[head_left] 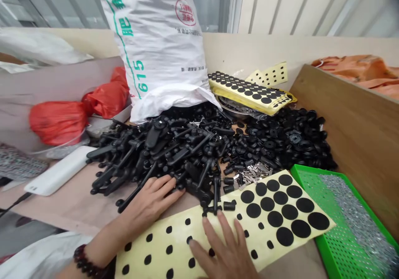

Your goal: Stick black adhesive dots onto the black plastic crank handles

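Note:
My left hand (148, 204), with a dark bead bracelet (84, 262) at its wrist, lies with fingers stretched out at the front edge of a heap of black plastic arm-shaped parts (183, 150). Its fingertips touch or nearly touch the heap. Under both forearms spreads a pale yellow sheet (174, 221) of black adhesive pads, large round ones at its right end and small ones elsewhere. My right hand (226, 250) is over this sheet, fingers spread, fingertips just below a black jointed part (215, 196). A short black cylinder (229, 205) lies beside that part.
A green tray (335, 237) of small shiny metal pieces stands at right, near a wooden board (352, 133). Black discs (286, 138) and metal clips (254, 173) lie behind the sheet. A white sack (165, 42), red bags (59, 121) and a white power bank (59, 171) are further left.

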The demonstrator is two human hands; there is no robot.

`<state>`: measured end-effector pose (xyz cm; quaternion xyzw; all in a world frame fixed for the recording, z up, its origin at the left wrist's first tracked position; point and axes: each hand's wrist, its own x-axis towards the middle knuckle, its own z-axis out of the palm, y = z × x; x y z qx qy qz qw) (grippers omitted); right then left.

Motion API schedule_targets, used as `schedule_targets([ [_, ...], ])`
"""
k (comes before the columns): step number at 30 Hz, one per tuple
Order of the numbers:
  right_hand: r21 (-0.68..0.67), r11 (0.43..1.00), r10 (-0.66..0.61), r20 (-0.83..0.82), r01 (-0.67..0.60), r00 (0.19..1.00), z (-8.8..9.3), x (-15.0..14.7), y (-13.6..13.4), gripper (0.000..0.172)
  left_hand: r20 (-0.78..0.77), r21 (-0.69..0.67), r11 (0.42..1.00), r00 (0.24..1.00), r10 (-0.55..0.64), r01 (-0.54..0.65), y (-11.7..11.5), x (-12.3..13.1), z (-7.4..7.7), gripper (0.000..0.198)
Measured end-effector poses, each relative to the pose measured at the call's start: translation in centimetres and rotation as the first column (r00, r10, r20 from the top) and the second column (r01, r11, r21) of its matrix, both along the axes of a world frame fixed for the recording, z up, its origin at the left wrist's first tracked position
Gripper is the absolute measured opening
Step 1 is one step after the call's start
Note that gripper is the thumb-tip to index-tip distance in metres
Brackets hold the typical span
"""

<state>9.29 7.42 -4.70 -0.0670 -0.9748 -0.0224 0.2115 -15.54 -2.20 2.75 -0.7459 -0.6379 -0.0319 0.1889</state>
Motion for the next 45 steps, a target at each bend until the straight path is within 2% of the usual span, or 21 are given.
schedule_targets([
  [2, -0.055, 0.997, 0.052, 0.058, -0.049, 0.997, 0.9, -1.3, -0.3, 0.051, 0.017, -0.006, 1.000, 1.000, 0.000, 0.000, 0.4, -0.2, 0.2, 0.037],
  [6, -0.225, 0.974, 0.026, 0.104, -0.002, 0.994, 2.6, -3.6, -0.9, 0.055, -0.026, 0.029, 1.000, 1.000, 0.006, -0.006, 0.6, -1.1, 0.0, 0.038],
  [11, -0.287, 0.958, 0.011, 0.085, 0.014, 0.996, 3.1, -4.5, -1.3, 0.055, -0.073, 0.052, 0.999, 0.997, 0.004, 0.000, 0.7, -2.1, -0.2, 0.033],
  [14, -0.289, 0.957, 0.025, -0.008, -0.026, 1.000, 2.8, -4.3, -1.0, 0.051, -0.030, 0.028, 0.997, 0.997, 0.068, -0.067, 0.4, -1.4, -0.7, 0.031],
  [16, -0.304, 0.948, 0.059, -0.133, -0.098, 0.989, 2.8, -3.8, -0.4, 0.038, 0.024, 0.053, 0.995, 0.996, 0.085, -0.086, -0.1, -0.7, -1.3, 0.032],
  [18, -0.316, 0.930, 0.106, -0.262, -0.189, 0.959, 3.4, -2.7, 0.7, 0.023, 0.099, 0.093, 0.991, 0.992, 0.085, -0.094, -0.5, 0.0, -1.9, 0.031],
  [20, -0.332, 0.919, 0.101, -0.325, -0.213, 0.940, 4.5, -1.0, 2.3, 0.019, 0.186, 0.148, 0.984, 0.980, 0.068, -0.097, -0.7, 0.6, -2.3, 0.028],
  [21, -0.343, 0.923, 0.052, -0.330, -0.171, 0.942, 5.1, 0.1, 3.3, 0.019, 0.237, 0.177, 0.978, 0.970, 0.062, -0.106, -0.7, 1.0, -2.3, 0.026],
  [23, -0.438, 0.899, -0.102, -0.222, -0.006, 0.970, 6.2, 2.2, 5.1, 0.016, 0.338, 0.230, 0.962, 0.939, 0.062, -0.146, -0.6, 1.7, -2.1, 0.029],
  [25, -0.496, 0.857, -0.231, -0.128, 0.140, 0.964, 6.5, 3.9, 6.4, 0.017, 0.404, 0.260, 0.944, 0.911, 0.086, -0.204, -0.5, 2.4, -1.7, 0.042],
  [27, -0.494, 0.838, -0.296, -0.059, 0.230, 0.953, 6.2, 4.7, 7.2, 0.018, 0.415, 0.275, 0.935, 0.904, 0.097, -0.226, -0.3, 3.0, -1.5, 0.057],
  [29, -0.465, 0.839, -0.330, -0.019, 0.284, 0.944, 5.5, 4.6, 7.3, 0.018, 0.387, 0.289, 0.938, 0.920, 0.069, -0.192, 0.0, 3.4, -1.5, 0.063],
  [31, -0.436, 0.839, -0.363, -0.002, 0.325, 0.932, 5.0, 3.9, 7.0, 0.021, 0.335, 0.307, 0.945, 0.942, 0.002, -0.111, 0.5, 4.0, -1.7, 0.061],
  [35, -0.340, 0.868, -0.395, -0.031, 0.362, 0.918, 4.5, 2.3, 6.8, 0.023, 0.295, 0.294, 0.952, 0.939, -0.174, 0.085, 2.9, 6.8, -2.5, 0.035],
  [37, -0.310, 0.883, -0.385, -0.054, 0.351, 0.921, 4.5, 2.1, 7.0, 0.024, 0.315, 0.259, 0.956, 0.924, -0.218, 0.137, 4.4, 8.7, -3.1, 0.022],
  [41, -0.351, 0.889, -0.324, -0.027, 0.295, 0.946, 4.6, 2.7, 7.6, 0.025, 0.295, 0.167, 0.967, 0.927, -0.233, 0.190, 6.2, 11.7, -4.6, 0.018],
  [45, -0.401, 0.871, -0.314, -0.013, 0.283, 0.949, 4.8, 2.9, 7.8, 0.023, 0.318, 0.218, 0.958, 0.914, -0.251, 0.187, 6.1, 12.7, -5.7, 0.020],
])
